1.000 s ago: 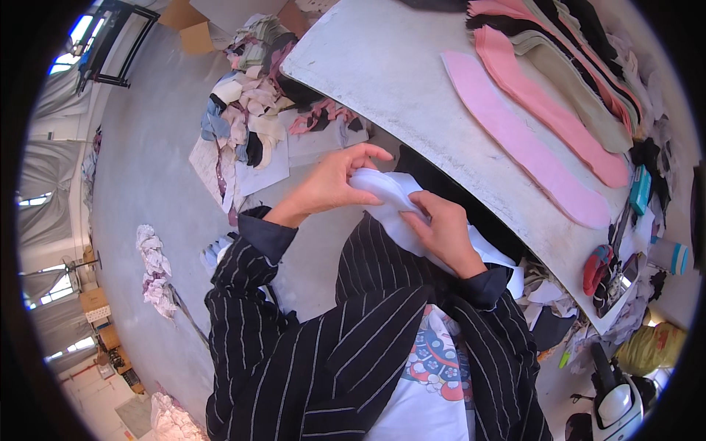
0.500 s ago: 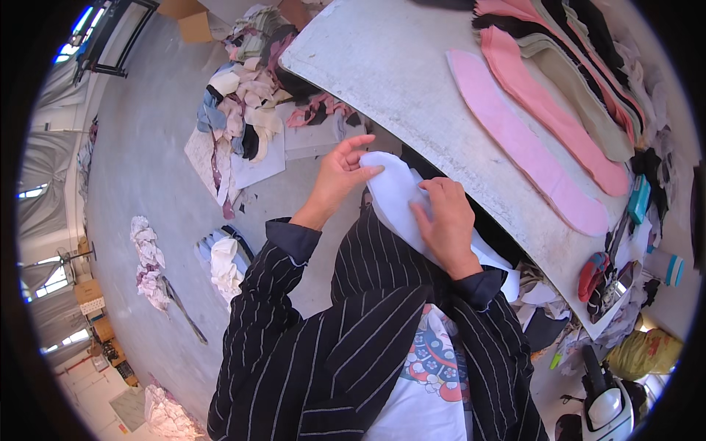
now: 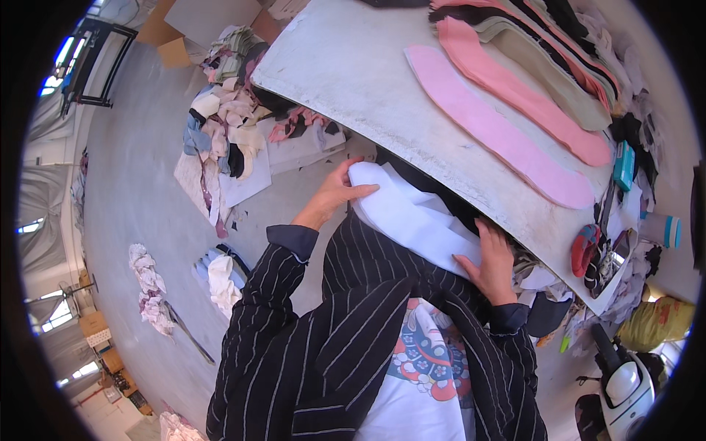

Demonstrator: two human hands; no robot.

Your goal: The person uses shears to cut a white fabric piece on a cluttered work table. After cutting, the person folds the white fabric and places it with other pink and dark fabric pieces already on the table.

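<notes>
White curved fabric pieces [image 3: 412,217], layered and partly folded, lie across my lap beside the table's edge. My left hand [image 3: 334,192] pinches their rounded left end, thumb on top and fingers behind. Toward the other end, my right hand [image 3: 493,263] grips the pieces with thumb and fingers spread across their width. Part of the far layers is in shadow beneath the tabletop, and the right fingertips are partly hard to make out there.
Pink [image 3: 500,128], coral [image 3: 526,95] and grey-green fabric strips lie on the pale table [image 3: 353,66]. A teal box [image 3: 624,165] sits at its right edge. Fabric scraps [image 3: 228,121] are heaped on the floor at left. A white scooter [image 3: 629,386] stands at lower right.
My right hand has slid right along the white fabric, away from my left hand, and the pieces now lie more spread out. My left hand still holds their end.
</notes>
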